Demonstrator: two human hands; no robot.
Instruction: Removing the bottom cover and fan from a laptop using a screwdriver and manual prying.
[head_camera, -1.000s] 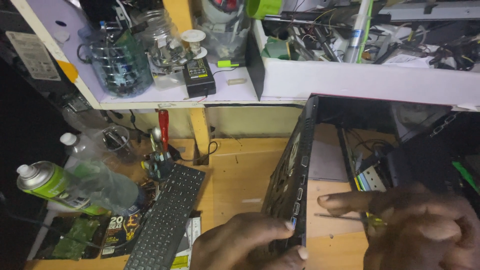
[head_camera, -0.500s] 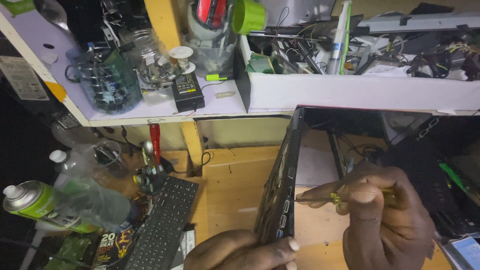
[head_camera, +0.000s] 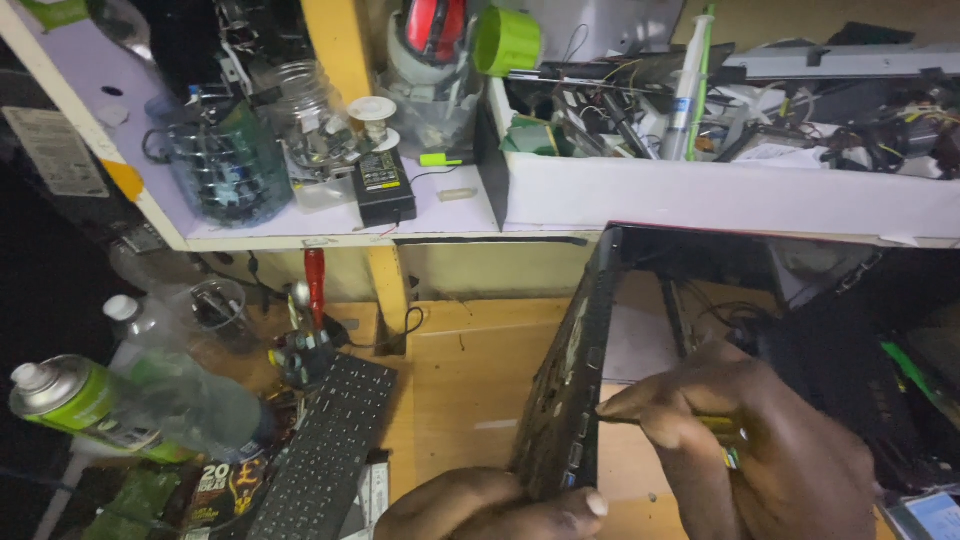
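Held thing: You had a dark, flat laptop chassis (head_camera: 568, 400) stood on its edge over the bare wooden bench top (head_camera: 470, 380), tilted a little away from you.
Left hand: Your left hand (head_camera: 490, 508) was clenched around the bottom corner of the chassis, thumb pressed against its near face.
Right hand: Your right hand (head_camera: 770, 440) pinched a thin yellow-handled screwdriver (head_camera: 722, 426), its tip meeting the chassis edge just above your left grip.
Handling: The chassis looked stiff but thin, moderately heavy, and likely fragile along its exposed port edge; gripped low at one corner, it could pivot or slip. A hold along the solid frame near the bottom seemed safest, clear of the openings.
Left of the grip: A black flat keyboard (head_camera: 325, 450) lay near, and beyond it a green spray can (head_camera: 75, 400) and a clear plastic bottle (head_camera: 180, 385).
Above the grip: A white open box full of cables and parts (head_camera: 720, 195) sat on the shelf.
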